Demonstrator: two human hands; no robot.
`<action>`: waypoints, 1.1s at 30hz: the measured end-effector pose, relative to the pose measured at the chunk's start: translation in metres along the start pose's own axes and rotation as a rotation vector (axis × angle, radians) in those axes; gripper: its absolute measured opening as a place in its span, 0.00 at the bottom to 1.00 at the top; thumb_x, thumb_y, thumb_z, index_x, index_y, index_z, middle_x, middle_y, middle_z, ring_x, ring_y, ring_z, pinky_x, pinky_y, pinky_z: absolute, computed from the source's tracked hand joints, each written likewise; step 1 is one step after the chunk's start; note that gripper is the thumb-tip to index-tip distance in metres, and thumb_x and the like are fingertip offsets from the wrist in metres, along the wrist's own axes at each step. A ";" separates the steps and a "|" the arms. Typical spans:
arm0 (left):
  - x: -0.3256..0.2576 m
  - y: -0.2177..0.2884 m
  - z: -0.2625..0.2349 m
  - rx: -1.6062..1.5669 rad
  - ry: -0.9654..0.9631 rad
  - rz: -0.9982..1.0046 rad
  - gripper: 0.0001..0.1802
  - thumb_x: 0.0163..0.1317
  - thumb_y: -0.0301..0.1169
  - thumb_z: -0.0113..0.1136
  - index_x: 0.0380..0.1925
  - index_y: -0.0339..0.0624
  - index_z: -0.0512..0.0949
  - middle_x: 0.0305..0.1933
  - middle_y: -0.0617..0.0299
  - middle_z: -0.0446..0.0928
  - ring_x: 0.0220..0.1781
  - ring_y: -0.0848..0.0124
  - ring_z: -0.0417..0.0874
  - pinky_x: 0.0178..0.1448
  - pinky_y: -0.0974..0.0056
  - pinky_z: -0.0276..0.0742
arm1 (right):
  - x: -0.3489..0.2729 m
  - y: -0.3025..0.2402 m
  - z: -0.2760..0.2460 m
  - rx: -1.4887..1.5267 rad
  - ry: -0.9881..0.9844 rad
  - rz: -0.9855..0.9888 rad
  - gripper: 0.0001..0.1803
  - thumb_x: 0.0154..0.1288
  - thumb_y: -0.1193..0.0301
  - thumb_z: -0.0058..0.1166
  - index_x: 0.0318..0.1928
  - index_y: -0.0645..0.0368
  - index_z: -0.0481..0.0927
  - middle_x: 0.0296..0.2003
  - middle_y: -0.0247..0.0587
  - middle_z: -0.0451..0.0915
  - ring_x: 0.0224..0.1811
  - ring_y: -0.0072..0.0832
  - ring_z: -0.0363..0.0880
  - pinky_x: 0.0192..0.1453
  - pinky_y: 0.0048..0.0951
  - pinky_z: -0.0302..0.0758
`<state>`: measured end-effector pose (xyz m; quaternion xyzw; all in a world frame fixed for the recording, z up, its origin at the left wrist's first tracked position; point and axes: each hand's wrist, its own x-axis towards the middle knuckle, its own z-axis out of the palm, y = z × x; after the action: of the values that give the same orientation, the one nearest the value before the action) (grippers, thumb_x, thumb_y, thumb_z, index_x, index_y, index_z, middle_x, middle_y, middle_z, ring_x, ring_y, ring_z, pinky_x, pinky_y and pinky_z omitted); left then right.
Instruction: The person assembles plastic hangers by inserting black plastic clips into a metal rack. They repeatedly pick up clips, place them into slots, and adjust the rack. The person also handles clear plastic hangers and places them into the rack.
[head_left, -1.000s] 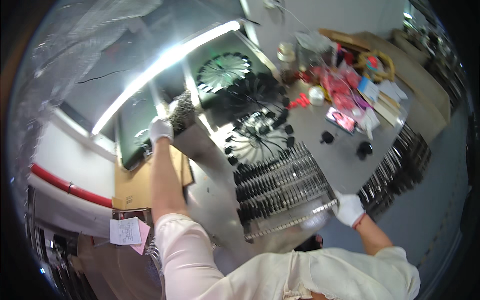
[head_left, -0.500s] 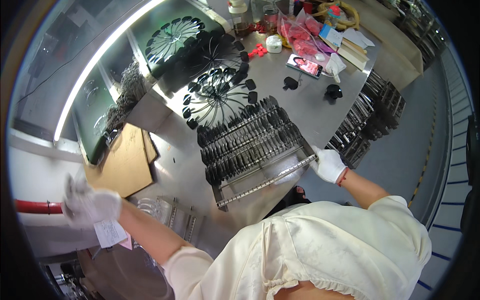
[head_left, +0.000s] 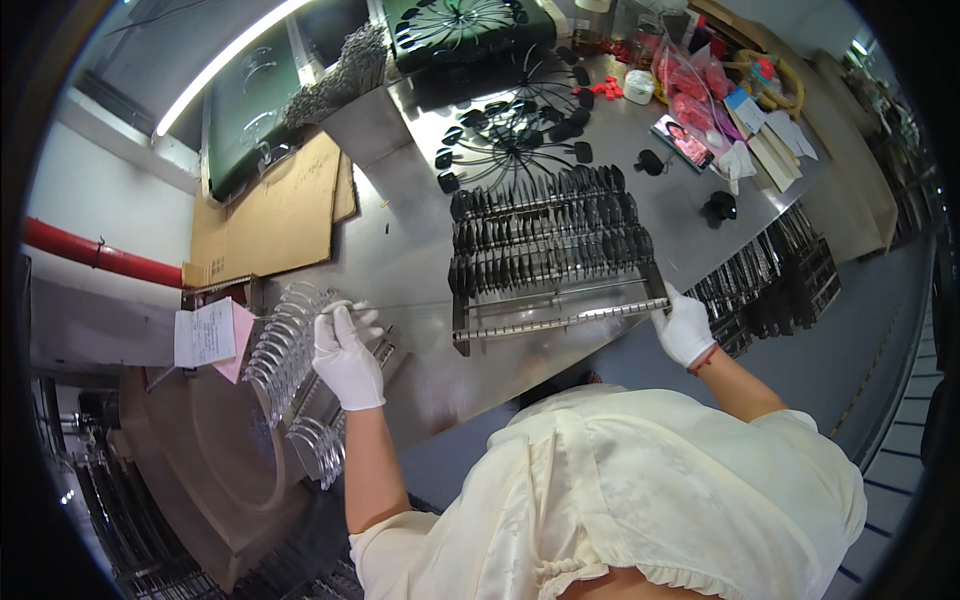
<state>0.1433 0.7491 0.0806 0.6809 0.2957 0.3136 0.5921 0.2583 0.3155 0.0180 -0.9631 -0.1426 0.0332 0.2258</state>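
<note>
Under a bright tube lamp [head_left: 230, 65] stands a grey table [head_left: 405, 270], and by its left edge the left hand [head_left: 347, 360], out toward the red pipe [head_left: 130, 262] half a second ago, is now over clear curved pieces [head_left: 290, 340], fingers loosely bent, though whether they pinch anything I cannot tell. At the near edge, the right hand [head_left: 687, 330] has stayed clasped around the front right corner of the metal rack [head_left: 560, 321], its rear rows holding dark flat pieces [head_left: 545, 260], so apparently only the reaching side has shifted.

Head-worn fisheye, downward over worktable [head_left: 405, 265]
</note>
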 end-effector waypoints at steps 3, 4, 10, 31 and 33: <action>0.012 0.016 -0.008 -0.006 -0.002 0.015 0.11 0.81 0.32 0.48 0.47 0.35 0.76 0.43 0.51 0.84 0.40 0.66 0.89 0.34 0.68 0.85 | 0.003 -0.005 -0.011 0.037 -0.038 0.035 0.22 0.66 0.69 0.57 0.60 0.56 0.80 0.33 0.61 0.84 0.38 0.59 0.84 0.44 0.54 0.80; 0.017 0.016 -0.012 -0.028 -0.023 -0.012 0.11 0.81 0.32 0.48 0.47 0.36 0.76 0.43 0.51 0.84 0.40 0.65 0.89 0.34 0.68 0.85 | 0.003 -0.003 -0.010 0.041 -0.052 0.051 0.22 0.66 0.69 0.58 0.60 0.56 0.80 0.34 0.61 0.84 0.39 0.59 0.84 0.45 0.54 0.80; 0.046 0.014 -0.023 -0.113 -0.150 -0.113 0.10 0.80 0.34 0.51 0.45 0.39 0.76 0.42 0.50 0.85 0.37 0.67 0.89 0.32 0.68 0.85 | -0.001 0.019 -0.001 0.079 -0.024 0.022 0.22 0.67 0.71 0.57 0.62 0.54 0.80 0.36 0.60 0.84 0.41 0.59 0.83 0.45 0.52 0.80; 0.016 0.033 0.002 -0.059 -0.029 0.049 0.10 0.80 0.32 0.52 0.44 0.37 0.79 0.37 0.57 0.84 0.31 0.74 0.84 0.32 0.74 0.78 | -0.021 0.026 -0.011 0.075 -0.066 0.049 0.23 0.66 0.72 0.58 0.62 0.57 0.78 0.28 0.58 0.83 0.32 0.57 0.82 0.38 0.51 0.78; 0.012 0.030 0.001 -0.050 -0.009 0.000 0.10 0.80 0.31 0.51 0.44 0.34 0.77 0.37 0.53 0.84 0.33 0.71 0.86 0.33 0.70 0.82 | -0.022 0.029 -0.012 0.073 -0.074 0.050 0.24 0.67 0.72 0.58 0.63 0.57 0.78 0.28 0.58 0.83 0.32 0.57 0.82 0.38 0.50 0.78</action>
<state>0.1527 0.7542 0.1109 0.6675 0.2851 0.3175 0.6102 0.2459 0.2792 0.0158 -0.9556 -0.1255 0.0796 0.2546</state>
